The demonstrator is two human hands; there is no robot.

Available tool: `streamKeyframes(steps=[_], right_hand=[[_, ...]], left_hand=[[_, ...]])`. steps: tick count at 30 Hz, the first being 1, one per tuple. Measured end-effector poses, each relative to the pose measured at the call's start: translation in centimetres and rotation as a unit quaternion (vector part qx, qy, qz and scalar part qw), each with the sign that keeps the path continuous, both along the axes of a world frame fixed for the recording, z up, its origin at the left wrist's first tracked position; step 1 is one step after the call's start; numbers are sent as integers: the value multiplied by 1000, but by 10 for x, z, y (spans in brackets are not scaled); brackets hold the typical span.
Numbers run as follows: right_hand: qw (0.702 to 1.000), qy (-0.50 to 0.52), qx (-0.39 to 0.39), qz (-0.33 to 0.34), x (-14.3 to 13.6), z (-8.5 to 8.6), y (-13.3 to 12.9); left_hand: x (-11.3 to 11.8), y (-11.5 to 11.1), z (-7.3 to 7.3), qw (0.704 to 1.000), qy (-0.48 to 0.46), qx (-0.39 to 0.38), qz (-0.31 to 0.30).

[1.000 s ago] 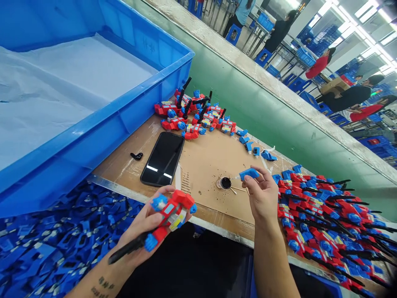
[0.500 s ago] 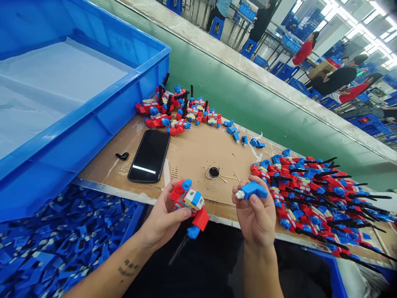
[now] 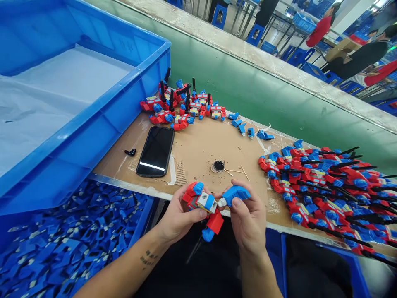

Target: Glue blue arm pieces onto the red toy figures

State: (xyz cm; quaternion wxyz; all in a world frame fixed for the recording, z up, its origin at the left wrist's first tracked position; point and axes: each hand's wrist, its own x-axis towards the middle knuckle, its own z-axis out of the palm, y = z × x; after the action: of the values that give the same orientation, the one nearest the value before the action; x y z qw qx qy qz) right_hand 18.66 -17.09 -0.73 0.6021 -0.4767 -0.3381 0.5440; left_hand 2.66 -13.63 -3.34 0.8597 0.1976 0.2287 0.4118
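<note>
the left hand (image 3: 176, 217) grips a red and blue figure (image 3: 201, 203), thumb across its body, with the body's underside turned toward the right. a thin black piece hangs below, near the figure's lower blue fist (image 3: 207, 235). the right hand (image 3: 251, 219) pinches a blue leg (image 3: 235, 193) between thumb and fingers, its pale peg (image 3: 222, 202) right at the figure's underside; whether it is seated, i cannot tell. both are held over the near edge of the bench (image 3: 211, 140).

beyond the hands, a small pot (image 3: 218, 166) of dark liquid stands among specks, with two sticks (image 3: 245, 173) beside it. to the left lie a phone (image 3: 155, 151) and an earbud (image 3: 130, 152). a row of loose blue parts (image 3: 241, 128) runs along the far edge, between a small group of figures (image 3: 186, 105) by the blue crate (image 3: 108, 120) and a larger heap (image 3: 328, 198) at right. lower left, more blue parts (image 3: 62, 244) fill a bin.
</note>
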Motion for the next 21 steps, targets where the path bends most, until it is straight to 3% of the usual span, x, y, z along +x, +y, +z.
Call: streamKeyframes(steps=[5, 10, 12, 15, 18, 21], right_hand=[[989, -141, 33, 13, 5, 2, -1], [925, -356, 129, 24, 12, 12, -8], [912, -380, 155, 27, 10, 13, -11], [921, -361, 148, 12, 6, 3, -14], [925, -358, 129, -7, 8, -16, -7], [906, -394, 145, 44, 18, -23, 5]], left_hand=[[1, 0, 2, 999, 34, 12, 11], [-8, -8, 3, 989, 134, 52, 16], [-11, -11, 5, 984, 159, 80, 10], [-10, -11, 8, 976, 197, 92, 21], [0, -5, 8, 973, 225, 27, 35], [7, -2, 6, 970, 209, -107, 60]])
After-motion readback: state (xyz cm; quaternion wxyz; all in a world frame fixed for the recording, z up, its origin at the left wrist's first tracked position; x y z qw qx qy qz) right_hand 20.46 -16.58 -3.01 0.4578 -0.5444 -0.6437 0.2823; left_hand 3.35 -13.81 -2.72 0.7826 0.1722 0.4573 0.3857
